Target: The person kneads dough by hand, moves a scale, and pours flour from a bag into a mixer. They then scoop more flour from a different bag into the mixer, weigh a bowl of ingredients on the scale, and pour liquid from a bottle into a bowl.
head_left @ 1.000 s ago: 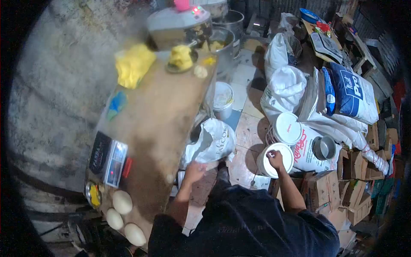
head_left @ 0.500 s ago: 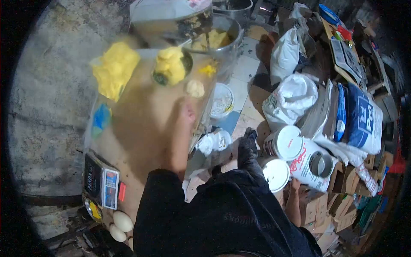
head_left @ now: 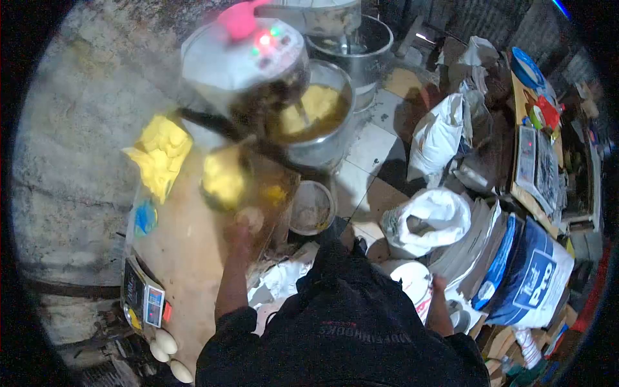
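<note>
My left hand (head_left: 242, 226) reaches over the wooden table, right at a pale round lump of dough (head_left: 253, 220); its fingers are smeared by motion. Just beyond is a bowl heaped with a yellow, creamy mass (head_left: 224, 180), with a small yellow smear (head_left: 276, 194) to its right. A bigger yellow mass on a plastic sheet (head_left: 162, 155) lies at the table's far left corner. Low at my right side hangs my right hand (head_left: 440, 285), in front of a white bucket (head_left: 412, 278); its fingers are too blurred to make out.
A mixer (head_left: 242, 55) stands behind the table, its steel bowl (head_left: 322, 147) holding more yellow mass. A scale (head_left: 153, 303) and several eggs (head_left: 165, 342) sit at the near left. An open white sack (head_left: 429, 222) and stacked flour bags (head_left: 535, 274) line the right.
The view has tilted up, showing more of the mixer. My left hand has moved forward from just short of the pale dough lump to right at it. My right hand still hangs low.
</note>
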Demonstrator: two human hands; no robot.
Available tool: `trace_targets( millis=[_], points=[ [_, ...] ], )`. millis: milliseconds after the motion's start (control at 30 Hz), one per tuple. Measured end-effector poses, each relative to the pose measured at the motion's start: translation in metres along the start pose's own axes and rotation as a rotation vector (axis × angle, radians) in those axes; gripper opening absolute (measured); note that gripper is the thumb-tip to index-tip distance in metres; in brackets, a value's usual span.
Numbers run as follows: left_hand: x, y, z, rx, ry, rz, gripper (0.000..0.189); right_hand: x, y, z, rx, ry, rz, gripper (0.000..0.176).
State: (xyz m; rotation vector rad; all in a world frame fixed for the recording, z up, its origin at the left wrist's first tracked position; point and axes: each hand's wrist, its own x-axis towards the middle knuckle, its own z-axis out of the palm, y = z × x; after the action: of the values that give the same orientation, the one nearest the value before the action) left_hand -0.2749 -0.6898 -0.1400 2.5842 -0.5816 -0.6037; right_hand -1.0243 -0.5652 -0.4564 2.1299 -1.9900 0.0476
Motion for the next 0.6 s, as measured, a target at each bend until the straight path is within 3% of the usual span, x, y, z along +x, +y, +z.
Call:
trace_targets(
  millis=[33, 67, 100, 133, 167, 200, 233, 333, 367, 433, 467, 500, 567, 600],
  points=[
    [-0.009, 0.014, -0.009, -0.002, 0.010, -0.006, 0.035, 0.055, 0.003, -0.002, 0.161, -0.209, 0.204, 0.015],
    [-0.015, 0.026, -0.017, 0.309, 0.138, 0.126, 0.036, 0.116, 0.003, -0.009, 0.320, -0.422, 0.409, 0.021],
    [-0.022, 0.043, -0.026, 0.622, 0.262, 0.256, 0.038, 0.168, -0.003, -0.011, 0.316, 0.249, -0.120, 0.030],
    [-0.035, 0.072, -0.042, 0.626, 0.266, 0.246, 0.038, 0.239, -0.042, -0.097, 0.676, -0.381, 0.576, 0.032],
    [-0.053, 0.109, -0.060, 0.625, 0.187, 0.253, 0.037, 0.272, -0.052, -0.090, 0.788, -0.155, 0.412, 0.027],
    [-0.068, 0.142, -0.075, 0.621, 0.105, 0.255, 0.035, 0.311, -0.063, -0.091, 0.734, -0.200, 0.411, 0.024],
    [-0.074, 0.169, -0.084, 0.619, 0.100, 0.236, 0.035, 0.347, -0.081, -0.108, 0.932, -0.246, 0.437, 0.023],
    [-0.076, 0.248, -0.091, 0.673, -0.071, 0.321, 0.031, 0.419, -0.110, -0.085, 0.748, -0.150, 0.186, 0.024],
    [-0.071, 0.272, -0.083, 0.659, -0.071, 0.322, 0.031, 0.437, -0.119, -0.078, 0.625, 0.053, 0.057, 0.022],
    [-0.057, 0.322, -0.064, 0.446, -0.109, 0.466, 0.029, 0.468, -0.128, -0.060, 0.766, -0.053, 0.077, 0.019],
    [-0.042, 0.340, -0.047, 0.383, -0.068, 0.644, 0.029, 0.480, -0.117, -0.023, 0.678, -0.002, -0.208, 0.017],
    [-0.025, 0.364, -0.028, 0.392, -0.074, 0.756, 0.030, 0.496, -0.126, -0.058, 0.854, -0.028, -0.118, 0.018],
    [0.009, 0.429, 0.013, 0.291, -0.070, 0.978, 0.033, 0.530, -0.124, -0.064, 0.782, -0.156, 0.041, 0.020],
    [0.025, 0.465, 0.037, 0.304, -0.069, 0.981, 0.035, 0.550, -0.117, -0.079, 0.783, -0.134, 0.056, 0.020]
  ],
)
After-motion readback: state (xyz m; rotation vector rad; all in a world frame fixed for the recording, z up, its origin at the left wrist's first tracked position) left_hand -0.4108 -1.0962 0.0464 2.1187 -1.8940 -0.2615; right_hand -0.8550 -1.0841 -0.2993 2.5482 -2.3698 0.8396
